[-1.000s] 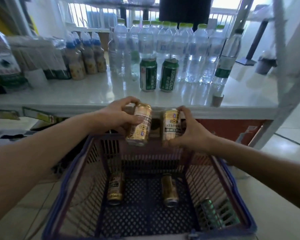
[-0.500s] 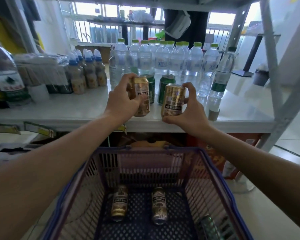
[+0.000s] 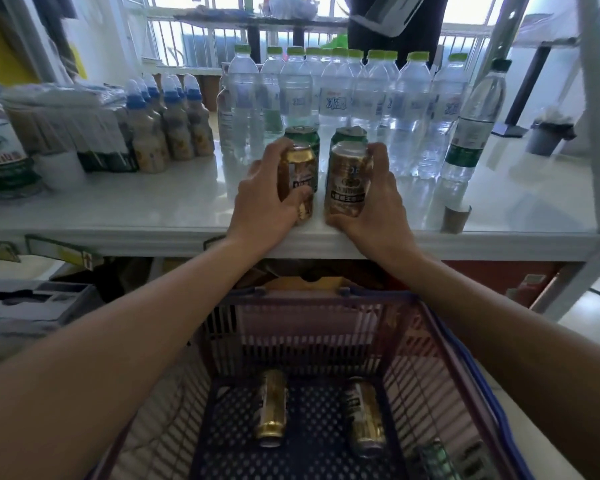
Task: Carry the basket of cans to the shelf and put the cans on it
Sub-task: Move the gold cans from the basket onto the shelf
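While both gold cans stand upright at the front of the white shelf (image 3: 153, 209), each is wrapped in a hand: the left hand (image 3: 267, 199) has its grip clenched round the left gold can (image 3: 298, 174), the right hand (image 3: 378, 202) round the right gold can (image 3: 349, 178). Just behind them stand two green cans (image 3: 303, 135), and behind those a row of clear water bottles (image 3: 340, 95). Whether the gold cans' bases rest fully on the shelf is hard to say, as the palms cover their lower edges. By my reading this is the placing step, midway through the task; the next move calls for loosening both grips without tipping the cans, then reaching down again. Below, the basket (image 3: 440, 327) holds two more gold cans lying on their sides (image 3: 272, 407), and a greenish one (image 3: 433, 459) at the lower right, blurred and partly cut off by the frame. Small brown bottles (image 3: 174, 133) stand at the left.
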